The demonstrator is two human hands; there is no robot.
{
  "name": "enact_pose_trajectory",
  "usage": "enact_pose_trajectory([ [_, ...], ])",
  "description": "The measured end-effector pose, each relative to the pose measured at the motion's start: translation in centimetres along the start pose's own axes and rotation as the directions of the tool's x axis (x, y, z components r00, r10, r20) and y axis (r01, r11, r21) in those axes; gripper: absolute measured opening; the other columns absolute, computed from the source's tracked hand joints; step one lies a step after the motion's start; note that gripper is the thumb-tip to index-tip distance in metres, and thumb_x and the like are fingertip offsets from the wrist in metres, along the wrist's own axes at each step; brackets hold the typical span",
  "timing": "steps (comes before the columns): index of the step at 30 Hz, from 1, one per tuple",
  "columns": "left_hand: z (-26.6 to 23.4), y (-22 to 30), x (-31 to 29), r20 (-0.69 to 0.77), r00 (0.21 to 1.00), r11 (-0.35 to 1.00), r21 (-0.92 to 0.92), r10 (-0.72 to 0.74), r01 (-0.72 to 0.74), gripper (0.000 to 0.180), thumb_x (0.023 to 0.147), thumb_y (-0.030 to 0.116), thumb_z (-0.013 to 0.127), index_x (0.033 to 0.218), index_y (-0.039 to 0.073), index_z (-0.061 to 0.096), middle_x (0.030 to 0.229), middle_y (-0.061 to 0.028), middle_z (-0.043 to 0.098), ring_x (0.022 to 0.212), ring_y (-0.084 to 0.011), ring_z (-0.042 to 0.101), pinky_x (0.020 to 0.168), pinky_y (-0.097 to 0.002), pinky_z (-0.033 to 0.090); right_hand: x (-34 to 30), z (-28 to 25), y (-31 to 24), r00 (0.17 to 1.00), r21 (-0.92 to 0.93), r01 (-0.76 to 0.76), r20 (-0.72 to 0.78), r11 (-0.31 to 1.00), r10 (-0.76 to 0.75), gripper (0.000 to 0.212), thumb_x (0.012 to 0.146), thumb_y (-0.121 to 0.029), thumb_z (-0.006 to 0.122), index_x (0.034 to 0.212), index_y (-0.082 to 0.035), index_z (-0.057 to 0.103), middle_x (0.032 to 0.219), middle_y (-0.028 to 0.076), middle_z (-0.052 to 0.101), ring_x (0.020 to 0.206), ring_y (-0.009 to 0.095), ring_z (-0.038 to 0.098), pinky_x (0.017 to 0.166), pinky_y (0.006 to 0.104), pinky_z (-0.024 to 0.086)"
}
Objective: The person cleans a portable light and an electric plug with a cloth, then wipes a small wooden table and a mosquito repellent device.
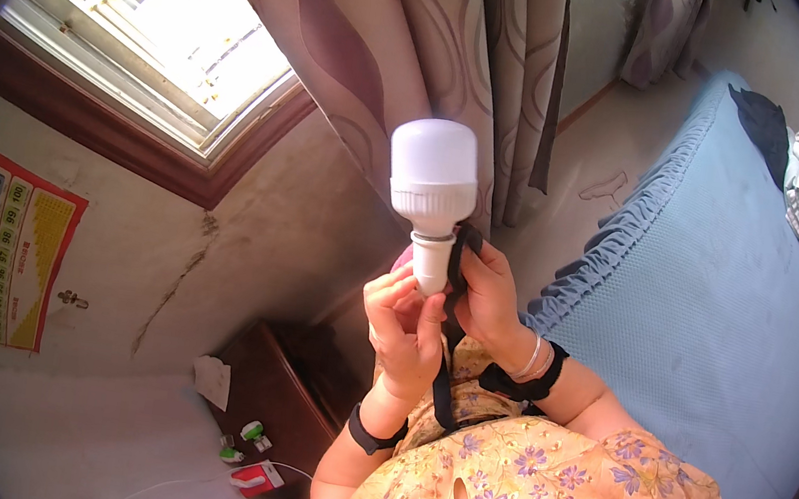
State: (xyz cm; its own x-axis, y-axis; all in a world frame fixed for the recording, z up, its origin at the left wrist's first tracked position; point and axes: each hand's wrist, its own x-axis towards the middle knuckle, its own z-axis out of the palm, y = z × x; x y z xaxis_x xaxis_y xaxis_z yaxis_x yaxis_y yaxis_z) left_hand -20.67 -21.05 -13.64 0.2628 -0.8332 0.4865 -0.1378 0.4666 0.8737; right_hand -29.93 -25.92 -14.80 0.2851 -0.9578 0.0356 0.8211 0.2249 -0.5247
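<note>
Standing above left hand (400,338), white bulb (433,175) (dome upward), base (430,262) pinched

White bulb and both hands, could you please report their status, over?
Left hand pinching white lower piece beneath bulb; right hand close beside it, grip unclear. Bulb dome-up in view. Black strap hanging below right hand, possible snag.

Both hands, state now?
Left hand: closed, pinching the white tapered plastic socket below the white dome-topped bulb.
Right hand: fingers curled by flat black strap; grip can't be told.
</note>
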Motion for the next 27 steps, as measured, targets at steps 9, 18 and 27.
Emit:
enact_pose_trajectory([
  [9, -1.2, -0.6, -0.1, 0.068, 0.955, 0.862, 0.414, 0.289, -0.291, 0.032, 0.075, -0.009, 0.057, 0.105, -0.002, 0.053, 0.105, -0.0193, 0.055, 0.087, -0.0321, 0.058, 0.073, -0.0327, 0.050, -0.8, 2.9, 0.4, 0.998, -0.177, -0.007, -0.061, 0.984, -0.004, 0.027, 0.083, -0.010, 0.056, 0.107, 0.002, 0.052, 0.097, 0.008, 0.058, 0.084, 0.015, 0.057, 0.076, 0.0255, 0.048],
  [18, -3.5, -1.0, -2.5, -0.096, 0.979, 0.959, 0.239, 0.179, -0.152, 0.041, 0.076, -0.007, 0.050, 0.116, -0.003, 0.040, 0.113, -0.0233, 0.048, 0.095, -0.0355, 0.056, 0.081, -0.0355, 0.048, -0.5, 2.0, 3.9, 0.987, -0.587, 0.112, 0.160, 0.802, -0.021, 0.031, 0.087, -0.023, 0.053, 0.105, 0.001, 0.049, 0.091, 0.005, 0.055, 0.079, 0.013, 0.052, 0.074, 0.0250, 0.043],
  [27, -10.9, -2.0, -1.3, -0.191, 0.947, 0.924, -0.335, -0.257, 0.183, 0.063, 0.075, 0.002, 0.047, 0.131, 0.004, 0.019, 0.111, -0.0123, 0.046, 0.095, -0.0153, 0.047, 0.083, -0.0262, 0.039, 3.0, 3.0, 8.7, 0.823, -0.785, -0.038, 0.327, 0.619, 0.465, 0.025, 0.082, -0.004, 0.057, 0.106, 0.000, 0.051, 0.089, 0.006, 0.060, 0.086, 0.012, 0.056, 0.078, 0.0263, 0.045],
])
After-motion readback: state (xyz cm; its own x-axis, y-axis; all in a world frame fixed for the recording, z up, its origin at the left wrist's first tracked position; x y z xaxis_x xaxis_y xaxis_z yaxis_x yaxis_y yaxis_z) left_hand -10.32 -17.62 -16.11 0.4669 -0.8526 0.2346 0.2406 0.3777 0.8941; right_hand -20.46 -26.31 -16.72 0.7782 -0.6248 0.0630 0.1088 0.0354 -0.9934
